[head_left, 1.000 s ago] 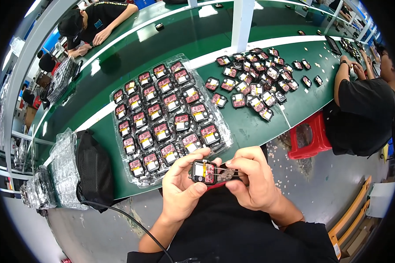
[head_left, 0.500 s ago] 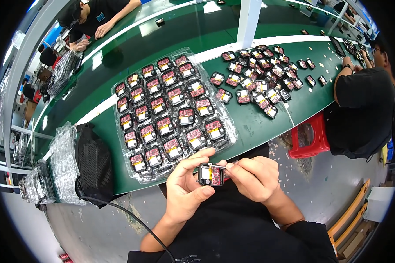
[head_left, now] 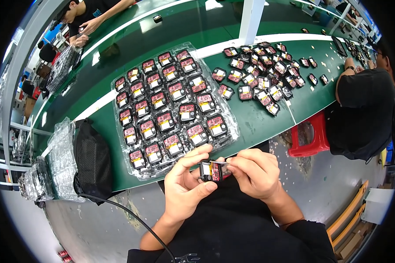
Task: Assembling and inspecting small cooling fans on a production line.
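Two bare hands meet just short of the near edge of the green tabletop (head_left: 267, 118); between them sits a small dark module (head_left: 210, 171) with a red and yellow face, its lower half hidden behind the fingers, its detail too small to read; the left hand (head_left: 186, 188) is clamped on the module, thumb under it and forefinger curled over its top; the right hand (head_left: 254, 173) pinches a thin pale strip (head_left: 220, 162) at the module's upper right corner, fingertips closed on it; whether the strip is fixed to the module cannot be told.

Beyond the hands, a clear blister tray (head_left: 173, 107) lies on the tabletop by its near edge, filled with rows of like modules; left of it a black mesh pouch (head_left: 92, 160) overhangs that edge, its cable (head_left: 127, 212) trailing down; stacked clear trays (head_left: 61, 162) lie further left, blurred toward the rim; loose modules (head_left: 267, 74) scatter toward the right end, near a seated person (head_left: 364, 114) partly cut off.
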Tool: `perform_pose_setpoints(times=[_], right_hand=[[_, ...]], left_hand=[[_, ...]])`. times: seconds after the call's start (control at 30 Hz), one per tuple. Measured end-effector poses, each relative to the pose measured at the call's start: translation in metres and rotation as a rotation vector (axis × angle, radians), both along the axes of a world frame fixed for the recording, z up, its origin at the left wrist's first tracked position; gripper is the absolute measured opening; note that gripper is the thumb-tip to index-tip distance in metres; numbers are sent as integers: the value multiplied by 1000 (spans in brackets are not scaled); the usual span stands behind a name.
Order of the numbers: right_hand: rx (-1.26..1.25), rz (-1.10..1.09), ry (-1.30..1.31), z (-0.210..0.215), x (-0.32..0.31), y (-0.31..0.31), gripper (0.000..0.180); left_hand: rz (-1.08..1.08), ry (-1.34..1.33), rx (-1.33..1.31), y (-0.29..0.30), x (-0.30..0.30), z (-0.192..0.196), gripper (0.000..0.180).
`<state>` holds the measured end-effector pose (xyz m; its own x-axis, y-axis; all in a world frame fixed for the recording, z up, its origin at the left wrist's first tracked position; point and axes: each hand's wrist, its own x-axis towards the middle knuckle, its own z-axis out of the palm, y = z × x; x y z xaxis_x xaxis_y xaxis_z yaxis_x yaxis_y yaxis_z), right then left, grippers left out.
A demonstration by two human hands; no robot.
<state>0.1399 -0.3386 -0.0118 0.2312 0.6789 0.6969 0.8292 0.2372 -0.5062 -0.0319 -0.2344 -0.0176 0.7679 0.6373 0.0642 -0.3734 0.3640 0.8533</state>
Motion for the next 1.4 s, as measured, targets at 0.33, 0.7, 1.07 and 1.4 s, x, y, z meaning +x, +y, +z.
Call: perform_pose_setpoints(times=[0.33, 0.7, 1.07, 1.4], right_hand=[[-13, 13, 83, 2, 0, -2, 21], [12, -63, 3, -5, -11, 1, 24], [2, 0, 342, -13, 11, 1, 14], [-56, -137, 596, -62, 35, 16, 12]], left_hand=[[92, 86, -40, -5, 4, 15, 68], [53, 34, -17, -7, 1, 5, 59], [50, 39, -108, 1, -7, 13, 74], [43, 23, -49, 16, -9, 26, 35]])
